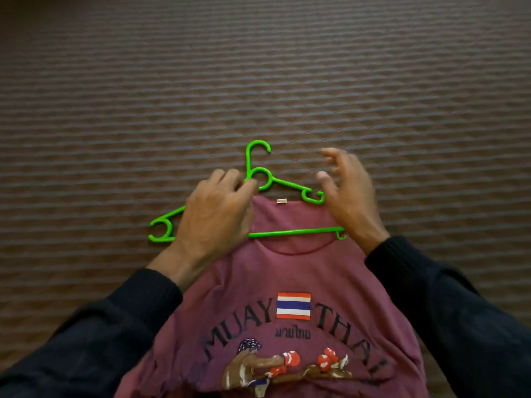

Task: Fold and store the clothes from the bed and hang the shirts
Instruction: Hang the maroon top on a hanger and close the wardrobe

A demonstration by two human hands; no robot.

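Two hands are seen over a maroon shirt (293, 282) laid flat on a striped brown bed (258, 67). The shirt carries a flag patch, the print "MUAY THAI" and a picture of boxers, and its collar lies at the far end. A green hanger (290, 232) is laid across the collar: its bottom bar rests over the neck opening, its hook points away on the bedcover, and its left shoulder end sticks out past the shirt's edge, while its right arm runs just beyond the collar label.

The left hand (214, 216) is pressed down on the hanger and the left side of the collar, its fingers (230, 179) bent close together by the hanger's neck ring; whether the hanger is pinched or only pressed cannot be told. The right hand (349, 196) is held at the hanger's right end, its fingers (334, 156) spread, loosely curled and blurred, with nothing gripped. Dark sleeves cover both forearms.
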